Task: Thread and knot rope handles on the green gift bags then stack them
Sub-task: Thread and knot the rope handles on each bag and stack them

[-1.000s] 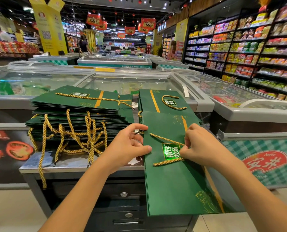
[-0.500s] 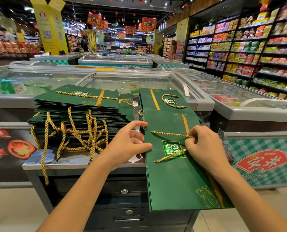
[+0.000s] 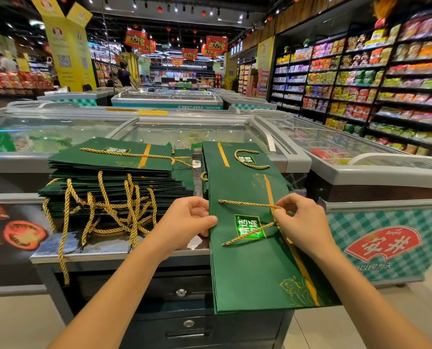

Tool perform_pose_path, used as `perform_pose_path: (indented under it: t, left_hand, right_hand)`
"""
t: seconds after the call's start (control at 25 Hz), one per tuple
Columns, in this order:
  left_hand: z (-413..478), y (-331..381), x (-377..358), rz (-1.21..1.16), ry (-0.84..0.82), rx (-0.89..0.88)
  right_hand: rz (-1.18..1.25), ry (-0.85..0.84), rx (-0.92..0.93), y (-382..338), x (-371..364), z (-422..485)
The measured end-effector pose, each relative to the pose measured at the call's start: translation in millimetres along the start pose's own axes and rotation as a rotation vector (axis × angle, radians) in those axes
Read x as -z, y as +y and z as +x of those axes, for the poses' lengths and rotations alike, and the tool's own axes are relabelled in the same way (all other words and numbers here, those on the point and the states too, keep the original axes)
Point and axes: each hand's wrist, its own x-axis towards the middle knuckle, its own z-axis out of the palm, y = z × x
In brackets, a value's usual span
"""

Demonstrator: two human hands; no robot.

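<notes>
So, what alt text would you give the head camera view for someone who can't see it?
A person's right hand pinches a gold rope handle on a flat green gift bag while the left hand grips the bag's edge. Beside it, a stack of roped bags sits on a metal counter, supermarket freezers behind.

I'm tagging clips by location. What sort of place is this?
A supermarket, most likely: glass-topped chest freezers run ahead, shelves of packaged snacks line the right wall, and red promotional signs hang overhead.

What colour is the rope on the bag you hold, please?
The rope on the bag is twisted gold, clearest in the head view.
</notes>
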Motion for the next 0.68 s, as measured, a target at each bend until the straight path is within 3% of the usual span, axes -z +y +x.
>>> perform_pose_path:
  t: [0.28,0.4,0.52,0.68]
  left_hand:
    - [-8.7,19.6,7.4,-0.222,0.025,0.069]
    - [-13.2,39.6,9.5,-0.246,0.055,0.006]
    - [-18.4,66.0,4.8,-0.221,0.059,-0.101]
    - [-22.9,93.5,-4.5,-0.302,0.026,-0.161]
  right_hand:
    - [0.015,-0.098,0.079,-9.1,14.7,-9.1]
    - [0.122,-0.144,0.115,-33.5,22.4,-22.7]
    - [0.285,-0.300,0.062,-74.5,34.5,-26.5]
    - [0.324,-0.417,0.021,-117.3,47.0,-19.4]
